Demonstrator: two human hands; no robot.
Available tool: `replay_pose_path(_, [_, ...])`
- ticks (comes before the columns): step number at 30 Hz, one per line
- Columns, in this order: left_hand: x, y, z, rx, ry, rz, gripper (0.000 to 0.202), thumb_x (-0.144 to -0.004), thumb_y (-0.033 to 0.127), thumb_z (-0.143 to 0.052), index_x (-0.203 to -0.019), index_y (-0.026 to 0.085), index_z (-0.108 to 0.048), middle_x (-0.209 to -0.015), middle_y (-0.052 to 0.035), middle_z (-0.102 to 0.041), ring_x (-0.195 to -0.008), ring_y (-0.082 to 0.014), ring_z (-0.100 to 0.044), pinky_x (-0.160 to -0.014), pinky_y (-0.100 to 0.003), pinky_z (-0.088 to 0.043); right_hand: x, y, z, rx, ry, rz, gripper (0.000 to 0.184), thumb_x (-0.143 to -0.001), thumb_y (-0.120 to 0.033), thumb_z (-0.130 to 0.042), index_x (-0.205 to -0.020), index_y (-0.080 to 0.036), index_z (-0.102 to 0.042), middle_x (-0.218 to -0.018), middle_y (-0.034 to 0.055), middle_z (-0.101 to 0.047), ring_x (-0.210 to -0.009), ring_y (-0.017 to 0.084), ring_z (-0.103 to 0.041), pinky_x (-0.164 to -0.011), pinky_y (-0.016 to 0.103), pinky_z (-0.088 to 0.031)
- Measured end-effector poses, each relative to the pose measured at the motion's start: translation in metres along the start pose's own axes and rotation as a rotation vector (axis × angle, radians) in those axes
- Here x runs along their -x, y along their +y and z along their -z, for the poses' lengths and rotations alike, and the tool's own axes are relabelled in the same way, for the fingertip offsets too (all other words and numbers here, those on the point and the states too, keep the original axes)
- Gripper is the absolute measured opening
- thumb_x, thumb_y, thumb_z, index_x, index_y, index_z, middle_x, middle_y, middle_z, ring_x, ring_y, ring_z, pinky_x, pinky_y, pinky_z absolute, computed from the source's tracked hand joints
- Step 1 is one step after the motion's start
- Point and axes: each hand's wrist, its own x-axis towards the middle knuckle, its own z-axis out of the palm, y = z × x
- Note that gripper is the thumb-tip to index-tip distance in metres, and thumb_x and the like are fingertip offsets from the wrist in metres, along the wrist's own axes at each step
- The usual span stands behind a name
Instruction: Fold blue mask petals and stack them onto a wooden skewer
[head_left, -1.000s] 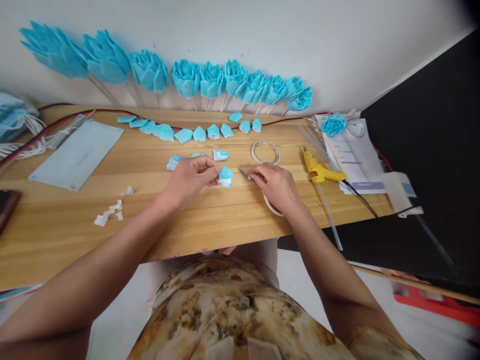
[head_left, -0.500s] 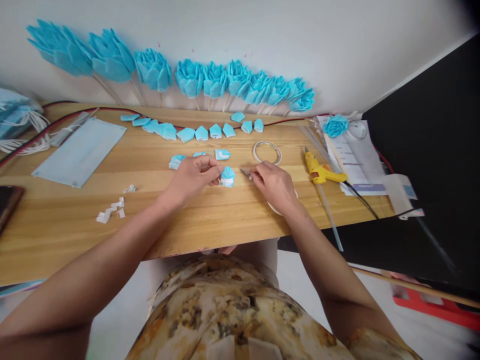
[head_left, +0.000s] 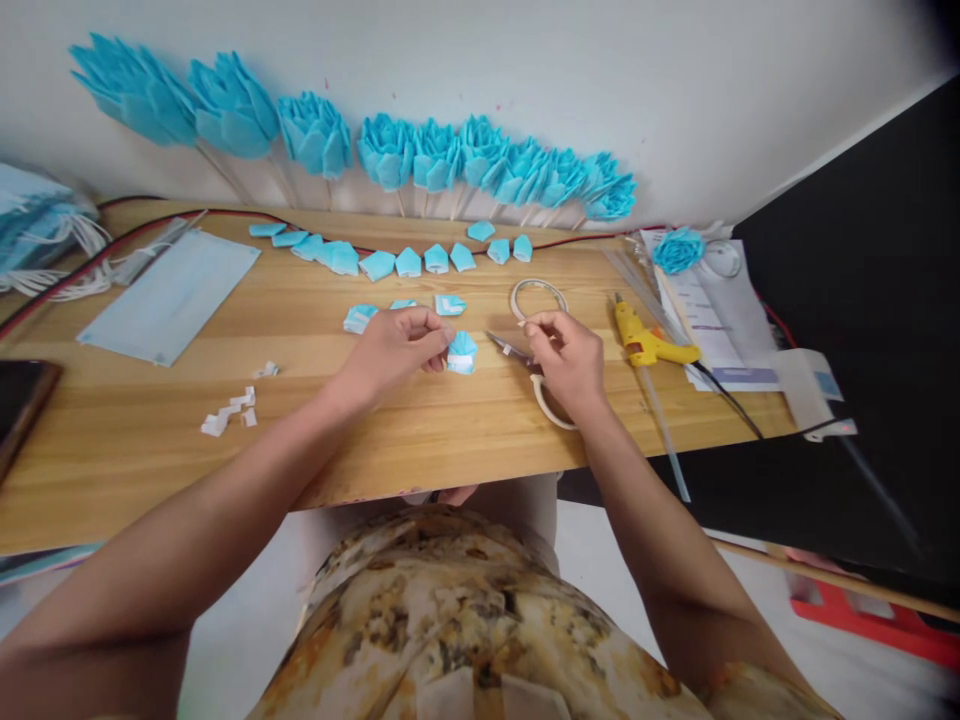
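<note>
My left hand (head_left: 405,348) is closed, thumb and fingertips pinching the left edge of a folded blue petal (head_left: 462,350). A white strip crosses the petal's lower part. My right hand (head_left: 568,358) is also closed, its thumb and index finger pinched on a small pale scrap (head_left: 522,323). Beneath its fingers lie scissors (head_left: 504,346), blades pointing left, partly hidden by the hand. A pale curved ring (head_left: 551,405) shows below the right hand, and I cannot tell whether it belongs to the scissors. More folded blue petals (head_left: 450,305) lie just behind my left hand.
Blue flowers on sticks (head_left: 386,150) lean on the wall above a row of blue petals (head_left: 409,262). A tape roll (head_left: 538,283) and a yellow glue gun (head_left: 643,340) are to the right. White scraps (head_left: 229,410), a flat blue sheet (head_left: 169,295) and a phone (head_left: 26,405) are left.
My right hand has let go of the scissors, which now lie on the table, and its fingertips have risen slightly with a pale scrap. My left hand stays at the petal.
</note>
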Motion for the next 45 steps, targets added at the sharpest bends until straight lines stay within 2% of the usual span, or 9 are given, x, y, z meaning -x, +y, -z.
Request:
replay_pose_path(2, [0.001,0.001,0.000,0.000,-0.007,-0.002,0.016,-0.085,0.020,-0.063,-0.069,0.016,-0.063,-0.060,0.0009,-0.065,-0.058,-0.0099,-0.061,-0.064,-0.023,-0.054,0.007,-0.016,0.002,-0.111,0.000,-0.036,0.010,-0.089,-0.028,-0.062,-0.086,-0.022,-0.069,-0.078,-0.0005,-0.072,-0.061,0.013,-0.060,-0.059,0.027,-0.047])
replay_pose_path(5, [0.001,0.002,-0.001,-0.015,-0.011,-0.001,0.017,-0.086,0.018,-0.063,-0.069,0.016,-0.063,-0.060,0.0012,-0.065,-0.057,-0.0094,-0.060,-0.063,-0.022,-0.053,0.018,-0.041,0.002,-0.122,-0.029,0.035,0.010,-0.090,-0.026,-0.063,-0.084,-0.022,-0.071,-0.078,-0.0008,-0.072,-0.063,0.012,-0.059,-0.059,0.026,-0.046])
replay_pose_path(8, [0.002,0.003,-0.001,-0.013,-0.018,-0.006,0.016,-0.085,0.018,-0.064,-0.069,0.016,-0.064,-0.060,0.0014,-0.064,-0.057,-0.0097,-0.060,-0.063,-0.023,-0.053,0.024,-0.054,-0.001,-0.113,-0.036,0.099,0.011,-0.091,-0.026,-0.063,-0.085,-0.022,-0.071,-0.079,-0.0003,-0.070,-0.062,0.011,-0.056,-0.056,0.025,-0.045])
replay_pose_path(13, [0.002,0.001,-0.002,0.027,-0.021,-0.006,0.016,-0.082,0.017,-0.067,-0.067,0.016,-0.063,-0.057,0.0020,-0.063,-0.054,-0.0092,-0.058,-0.060,-0.022,-0.051,0.026,-0.060,-0.005,0.001,-0.023,0.298,0.012,-0.094,-0.023,-0.062,-0.086,-0.023,-0.070,-0.075,0.0001,-0.068,-0.066,0.013,-0.059,-0.063,0.029,-0.048])
replay_pose_path(19, [0.002,0.002,-0.002,0.037,-0.024,0.002,0.018,-0.086,0.013,-0.064,-0.069,0.015,-0.062,-0.055,0.0025,-0.063,-0.050,-0.0076,-0.057,-0.055,-0.020,-0.048,0.027,-0.060,-0.008,0.168,-0.011,0.551,0.014,-0.095,-0.017,-0.060,-0.089,-0.024,-0.070,-0.080,0.0026,-0.074,-0.072,0.016,-0.064,-0.069,0.033,-0.051])
replay_pose_path(27, [0.003,0.007,-0.004,0.038,-0.008,0.064,0.022,-0.089,0.007,-0.062,-0.068,0.015,-0.061,-0.052,0.0033,-0.061,-0.047,-0.0068,-0.057,-0.053,-0.018,-0.048,0.028,-0.058,-0.010,0.256,0.102,0.698,0.015,-0.092,-0.011,-0.063,-0.093,-0.025,-0.068,-0.082,0.0023,-0.074,-0.074,0.017,-0.065,-0.067,0.032,-0.051])
replay_pose_path(38, [0.005,0.009,-0.004,0.011,-0.008,0.053,0.024,-0.087,0.007,-0.062,-0.064,0.016,-0.060,-0.053,0.0031,-0.061,-0.048,-0.0071,-0.056,-0.053,-0.019,-0.048,0.029,-0.056,-0.010,0.247,0.117,0.664,0.016,-0.092,-0.010,-0.061,-0.093,-0.025,-0.067,-0.081,0.0025,-0.074,-0.075,0.018,-0.067,-0.068,0.033,-0.050])
replay_pose_path(45, [0.004,0.006,-0.004,0.038,-0.047,0.017,0.021,-0.085,0.010,-0.063,-0.065,0.016,-0.061,-0.051,0.0033,-0.060,-0.048,-0.0077,-0.057,-0.052,-0.019,-0.048,0.026,-0.053,-0.009,0.322,0.105,0.637,0.015,-0.094,-0.014,-0.060,-0.094,-0.027,-0.069,-0.083,0.0027,-0.074,-0.077,0.018,-0.067,-0.070,0.035,-0.051])
